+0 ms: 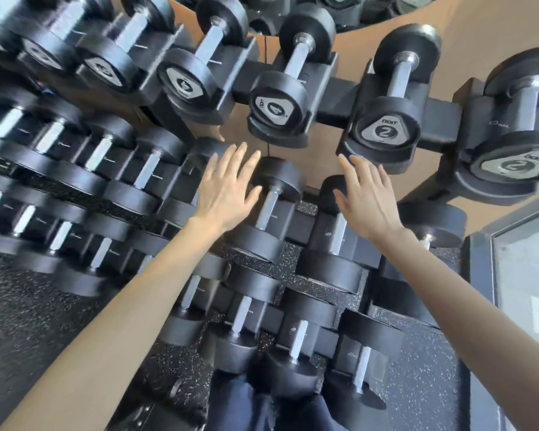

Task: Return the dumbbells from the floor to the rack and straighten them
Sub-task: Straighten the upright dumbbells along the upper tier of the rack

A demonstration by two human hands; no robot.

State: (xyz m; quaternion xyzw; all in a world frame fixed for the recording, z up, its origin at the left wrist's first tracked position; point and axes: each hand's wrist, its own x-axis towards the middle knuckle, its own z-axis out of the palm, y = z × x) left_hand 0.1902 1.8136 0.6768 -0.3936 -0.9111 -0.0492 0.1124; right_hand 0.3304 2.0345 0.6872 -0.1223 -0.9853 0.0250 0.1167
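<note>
Black rubber heads and bright steel handles fill the head view: rows of dumbbells lie in the cradles of a dark, three-tier rack [332,104] that stands against a tan wall [479,32]. On the top tier the end faces carry grey triangular plates. Two at the right read "2": one dumbbell [386,129] just above the right hand, and another [511,164] further right. The left part of the rack is blurred and its markings cannot be read.

Both arms reach forward over the middle tier. The left hand [227,188] is flat, with straight, slightly spread fingers, and grips nothing. It lies just left of the handle of a middle-tier dumbbell [269,209]. The right hand [367,197] is likewise spread wide and holds nothing. It is in front of the far head of the neighbouring dumbbell [330,272]. Whether either palm touches the rubber cannot be told.

Below the tiers shows a dark speckled floor [423,368]. A grey-framed panel [479,275] stands at the right edge.
</note>
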